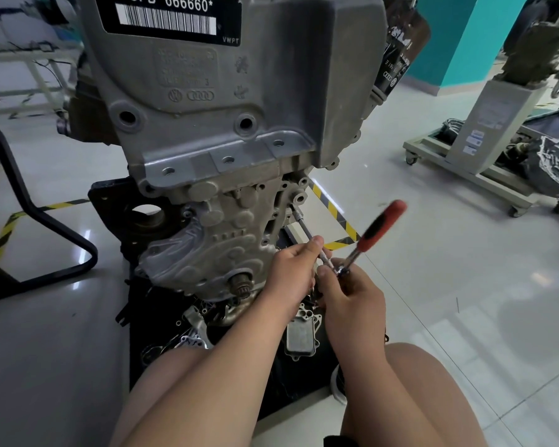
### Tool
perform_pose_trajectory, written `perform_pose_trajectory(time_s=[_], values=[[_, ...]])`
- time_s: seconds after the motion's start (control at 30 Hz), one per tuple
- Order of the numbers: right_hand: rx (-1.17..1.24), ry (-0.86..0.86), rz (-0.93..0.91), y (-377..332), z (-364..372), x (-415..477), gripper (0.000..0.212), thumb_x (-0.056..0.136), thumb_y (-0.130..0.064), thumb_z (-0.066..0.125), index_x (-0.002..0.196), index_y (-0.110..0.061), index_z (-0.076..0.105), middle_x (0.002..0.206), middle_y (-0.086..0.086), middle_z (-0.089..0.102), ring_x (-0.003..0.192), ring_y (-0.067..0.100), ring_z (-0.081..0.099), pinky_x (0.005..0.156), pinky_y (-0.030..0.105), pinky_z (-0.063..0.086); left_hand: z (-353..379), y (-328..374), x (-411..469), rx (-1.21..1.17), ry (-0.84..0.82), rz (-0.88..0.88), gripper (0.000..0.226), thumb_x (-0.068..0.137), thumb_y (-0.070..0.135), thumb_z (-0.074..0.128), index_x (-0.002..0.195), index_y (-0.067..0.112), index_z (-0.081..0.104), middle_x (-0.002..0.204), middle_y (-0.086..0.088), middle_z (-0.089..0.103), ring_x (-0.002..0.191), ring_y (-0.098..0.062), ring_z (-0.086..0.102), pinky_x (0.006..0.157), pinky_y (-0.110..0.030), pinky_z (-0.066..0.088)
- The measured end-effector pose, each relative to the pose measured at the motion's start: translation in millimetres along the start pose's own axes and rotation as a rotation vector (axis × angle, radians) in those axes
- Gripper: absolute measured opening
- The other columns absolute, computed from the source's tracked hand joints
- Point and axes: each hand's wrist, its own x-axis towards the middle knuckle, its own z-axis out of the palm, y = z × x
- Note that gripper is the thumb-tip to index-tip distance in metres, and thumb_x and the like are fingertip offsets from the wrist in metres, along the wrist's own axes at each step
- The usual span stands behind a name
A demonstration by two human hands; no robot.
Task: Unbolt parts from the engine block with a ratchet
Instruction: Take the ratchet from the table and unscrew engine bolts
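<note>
A grey engine block (207,150) stands upright in front of me on a black base. A ratchet with a red and black handle (380,227) points up and to the right, blurred. Its long steel extension bar (305,232) runs up-left to the block's lower right edge. My left hand (292,272) pinches the extension bar near the ratchet. My right hand (352,301) is closed around the ratchet head. The bolt at the bar's tip is too small to make out.
Loose removed parts, including a finned metal cooler (300,337), lie on the black base (149,317) below my hands. A black tubular stand (29,204) is at the left. A wheeled engine stand (484,150) with a gearbox housing sits at the right. My bare knees are at the bottom.
</note>
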Motion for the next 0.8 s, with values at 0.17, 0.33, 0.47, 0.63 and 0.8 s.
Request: perform_pose_trajectory(time_s=[0.17,0.33,0.47,0.63,0.8], values=[[-0.072,-0.006,-0.025,3.3,3.3,-0.8,0.012,0.094,-0.024,0.061,0.086,-0.031,0.067,0.062,-0.02,0.063,0.058,-0.002,0.055,0.054,0.009,0.039,-0.7,-0.7,1.8,-0.012,-0.016,0.006,0.041,0.096,0.036,0.055,0.06,0.025,0.072,0.06,0.002,0.062,0.06,-0.019,0.048,0.053,-0.024,0.039],[-0.002,0.014,0.145,6.9,4.4,6.3,0.041,0.099,-0.041,0.049,0.073,-0.013,0.065,0.055,0.003,0.064,0.049,0.011,0.056,0.047,0.021,0.042,-4.7,-5.3,3.7,0.003,-0.073,-0.01,0.044,0.099,0.037,0.049,0.063,0.03,0.073,0.053,0.008,0.04,0.044,-0.01,0.037,0.046,-0.021,0.034],[0.107,-0.039,0.249,8.3,5.7,7.7,0.052,0.104,-0.047,0.031,0.089,-0.013,0.068,0.045,0.004,0.057,0.038,0.008,0.05,0.037,0.014,0.038,-7.0,-6.7,0.5,0.011,-0.129,-0.006,0.047,0.1,0.035,0.047,0.06,0.032,0.071,0.06,0.006,0.035,0.046,-0.007,0.041,0.043,-0.018,0.035],[0.216,-0.096,0.458,10.2,10.5,11.1,0.059,0.101,-0.057,0.023,0.091,-0.019,0.066,0.04,0.002,0.048,0.035,0.021,0.049,0.038,0.024,0.042,-5.0,-12.3,-5.2,-0.015,-0.154,-0.054,0.033,0.1,0.032,0.049,0.083,0.021,0.076,0.059,0.006,0.037,0.045,-0.007,0.041,0.043,-0.018,0.036],[0.335,-0.139,0.549,7.4,11.7,9.3,0.053,0.099,-0.061,0.028,0.078,-0.026,0.063,0.041,-0.001,0.04,0.031,0.018,0.038,0.039,0.027,0.041,-6.2,-9.7,-11.3,-0.02,-0.17,-0.084,0.033,0.1,0.034,0.049,0.082,0.021,0.074,0.051,0.001,0.039,0.038,-0.01,0.041,0.04,-0.015,0.037]])
